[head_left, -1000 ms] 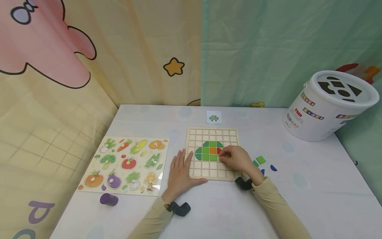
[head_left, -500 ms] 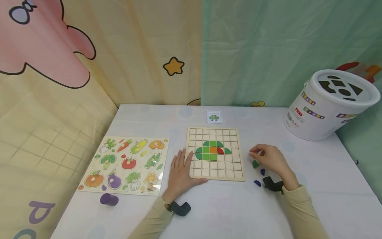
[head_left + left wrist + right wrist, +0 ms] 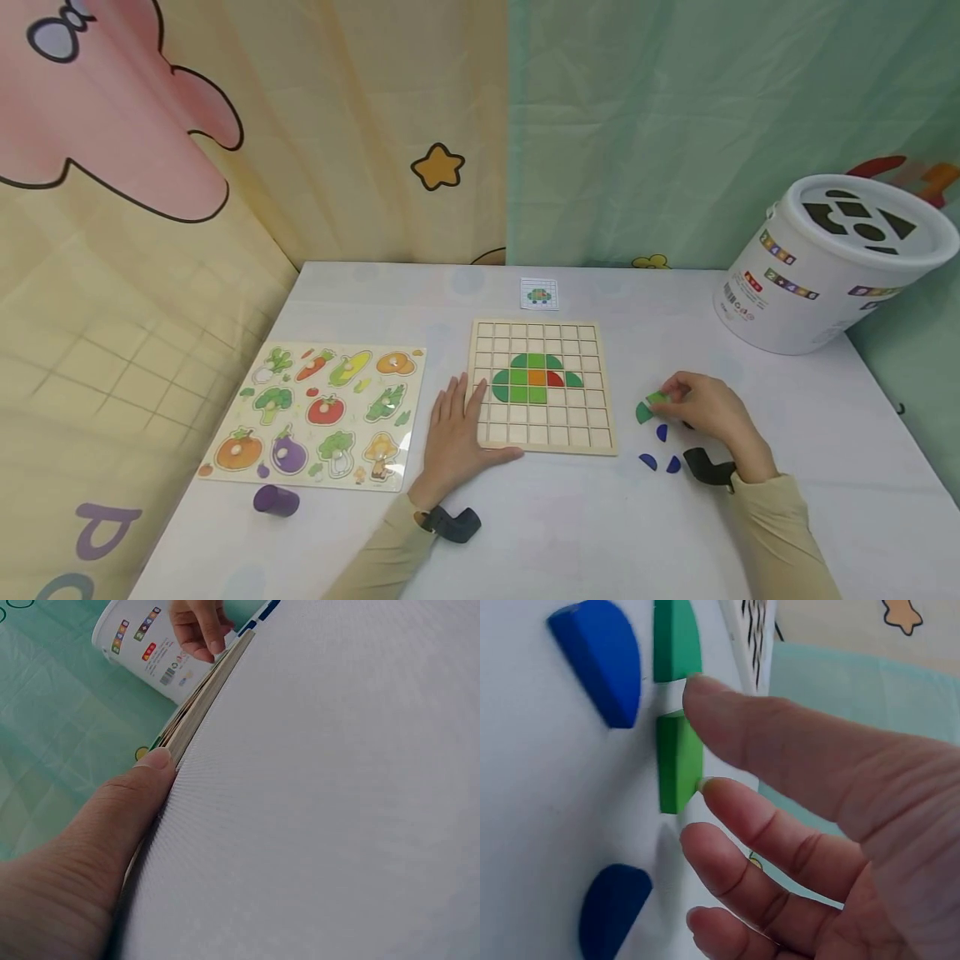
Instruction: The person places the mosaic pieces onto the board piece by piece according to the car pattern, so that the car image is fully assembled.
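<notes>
My left hand (image 3: 453,442) lies flat with fingers spread at the near left corner of a wooden grid board (image 3: 495,434). Its thumb (image 3: 112,814) runs along the board's near edge. On the grid, green, orange and red tiles form a rounded shape. Right of the board, my right hand (image 3: 708,410) pinches a light green square tile (image 3: 678,761) between thumb and index finger, its other fingers loosely bent. Beside that tile lies a dark green quarter-circle tile (image 3: 643,412). Several blue half-circle tiles, one of them (image 3: 600,664) close by, lie near the hand.
A small picture card (image 3: 539,294) lies behind the board. On the left are a vegetable peg puzzle (image 3: 352,450) and a purple cylinder (image 3: 276,500). A white bucket (image 3: 795,292) with a shape-cut lid stands at the back right.
My right hand has moved from the board to the loose tiles on the right and taken hold of the light green square. A dark green quarter-circle shows beside the red tile. My left hand stays put.
</notes>
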The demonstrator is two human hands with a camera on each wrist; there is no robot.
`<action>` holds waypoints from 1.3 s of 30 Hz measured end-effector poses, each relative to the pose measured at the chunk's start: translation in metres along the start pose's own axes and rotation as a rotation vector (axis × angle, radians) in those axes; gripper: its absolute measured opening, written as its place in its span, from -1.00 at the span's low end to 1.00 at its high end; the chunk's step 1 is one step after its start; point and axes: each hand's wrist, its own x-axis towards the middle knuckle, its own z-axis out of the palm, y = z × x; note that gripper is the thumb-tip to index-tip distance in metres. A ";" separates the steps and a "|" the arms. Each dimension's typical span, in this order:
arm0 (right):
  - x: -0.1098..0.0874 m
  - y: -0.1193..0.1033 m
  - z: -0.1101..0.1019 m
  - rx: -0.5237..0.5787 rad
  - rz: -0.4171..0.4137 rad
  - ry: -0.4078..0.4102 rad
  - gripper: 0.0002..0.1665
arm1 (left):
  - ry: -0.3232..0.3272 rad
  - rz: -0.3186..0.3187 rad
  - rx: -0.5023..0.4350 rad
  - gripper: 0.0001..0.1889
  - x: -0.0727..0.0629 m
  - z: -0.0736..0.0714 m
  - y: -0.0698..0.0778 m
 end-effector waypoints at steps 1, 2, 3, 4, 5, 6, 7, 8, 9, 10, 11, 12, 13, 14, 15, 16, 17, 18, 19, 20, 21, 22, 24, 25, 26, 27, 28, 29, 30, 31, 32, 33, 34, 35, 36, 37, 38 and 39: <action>0.000 0.001 0.000 0.000 0.000 -0.002 -0.64 | 0.000 0.000 0.001 0.24 0.000 0.000 0.000; 0.000 0.003 0.001 -0.003 -0.002 0.001 -0.64 | 0.002 0.001 0.001 0.24 0.000 0.000 0.000; 0.001 0.004 0.001 -0.006 0.000 0.005 -0.63 | 0.002 0.001 0.001 0.24 0.000 0.001 0.000; 0.001 0.005 0.001 -0.011 0.004 0.011 -0.61 | 0.002 0.002 0.002 0.24 0.000 0.001 0.000; 0.001 0.006 0.001 -0.014 0.012 0.014 -0.60 | 0.001 0.002 0.003 0.24 0.000 0.001 0.000; 0.002 0.007 0.001 -0.015 0.023 0.016 -0.58 | 0.001 0.002 0.003 0.24 0.000 0.001 -0.001; 0.002 0.008 0.001 -0.018 0.034 0.019 -0.56 | -0.001 0.002 0.005 0.24 0.000 0.001 -0.001; 0.003 0.008 0.001 -0.022 0.047 0.020 -0.55 | -0.002 0.002 0.005 0.24 0.000 0.001 -0.001; 0.003 0.009 0.001 -0.025 0.055 0.021 -0.54 | -0.003 0.001 0.006 0.24 0.000 0.001 -0.001; 0.004 0.009 0.001 -0.026 0.060 0.022 -0.53 | -0.002 0.001 0.007 0.24 0.000 0.001 0.000; 0.004 0.010 0.001 -0.022 0.060 0.020 -0.53 | -0.001 0.000 0.006 0.24 0.000 0.000 0.000; 0.005 0.010 0.001 -0.019 0.057 0.017 -0.54 | 0.000 0.000 0.006 0.24 0.000 0.000 0.000; 0.006 0.009 0.001 -0.018 0.055 0.015 -0.55 | 0.001 0.000 0.006 0.24 0.000 0.000 0.000; 0.007 0.009 0.001 -0.015 0.053 0.012 -0.56 | 0.002 0.000 0.005 0.24 0.000 -0.001 0.000; 0.008 0.008 0.001 -0.014 0.049 0.008 -0.58 | 0.003 -0.001 0.005 0.24 0.000 -0.001 0.000; 0.009 0.008 0.002 -0.011 0.043 0.004 -0.59 | 0.003 -0.001 0.003 0.24 0.000 -0.001 0.001; 0.010 0.007 0.002 -0.007 0.040 -0.004 -0.60 | 0.001 -0.001 0.004 0.24 -0.001 -0.001 0.001; 0.012 0.007 0.002 -0.006 0.036 -0.009 -0.61 | 0.001 -0.001 0.002 0.24 0.000 -0.001 0.001; 0.012 0.006 0.003 -0.005 0.034 -0.014 -0.61 | 0.000 -0.002 0.000 0.24 0.000 -0.001 0.001; 0.013 0.006 0.002 -0.003 0.030 -0.020 -0.61 | -0.001 -0.002 -0.001 0.24 0.000 -0.001 0.001; 0.014 0.006 0.002 0.000 0.027 -0.022 -0.62 | -0.001 -0.002 -0.002 0.24 0.000 -0.001 0.001; 0.014 0.006 0.002 0.004 0.025 -0.024 -0.62 | -0.001 -0.001 -0.004 0.24 -0.001 -0.001 0.001; 0.014 0.007 0.003 0.006 0.026 -0.020 -0.62 | -0.001 0.000 -0.005 0.24 -0.001 -0.001 0.001; 0.014 0.006 0.003 0.006 0.028 -0.016 -0.62 | -0.002 0.000 -0.005 0.24 -0.001 -0.001 0.001; 0.014 0.007 0.004 0.008 0.027 -0.010 -0.62 | -0.001 0.001 -0.005 0.24 -0.001 -0.001 0.001; 0.013 0.006 0.005 0.009 0.027 -0.003 -0.63 | -0.001 0.003 -0.005 0.24 -0.001 -0.001 0.001; 0.013 0.006 0.005 0.009 0.029 0.004 -0.63 | 0.000 0.003 -0.004 0.24 -0.001 -0.001 0.001; 0.013 0.005 0.006 0.008 0.027 0.014 -0.63 | 0.001 0.004 -0.002 0.24 -0.001 -0.001 0.001; 0.012 0.005 0.007 0.008 0.025 0.023 -0.64 | 0.002 0.004 0.000 0.24 -0.001 -0.001 0.001; 0.012 0.004 0.007 0.009 0.023 0.031 -0.64 | 0.002 0.004 0.001 0.24 -0.001 -0.001 0.001; 0.012 0.004 0.008 0.010 0.021 0.040 -0.64 | 0.002 0.005 0.002 0.24 -0.001 0.000 0.000; 0.011 0.003 0.008 0.011 0.020 0.047 -0.64 | 0.001 0.005 0.003 0.24 -0.001 0.000 0.000; 0.011 0.003 0.009 0.013 0.018 0.055 -0.65 | 0.001 0.005 0.004 0.24 -0.001 0.000 0.000; 0.011 0.002 0.010 0.016 0.014 0.064 -0.66 | 0.001 0.005 0.005 0.24 -0.001 0.000 0.000; 0.010 0.002 0.010 0.020 0.012 0.072 -0.67 | 0.001 0.006 0.005 0.24 -0.001 0.000 0.000; 0.010 0.002 0.011 0.024 0.009 0.082 -0.69 | 0.002 0.007 0.005 0.24 -0.001 0.000 0.000; 0.010 0.002 0.011 0.027 0.004 0.095 -0.71 | 0.003 0.008 0.004 0.24 -0.001 0.000 0.000; 0.010 0.001 0.012 0.031 -0.001 0.108 -0.73 | 0.005 0.010 0.001 0.24 0.000 0.000 0.000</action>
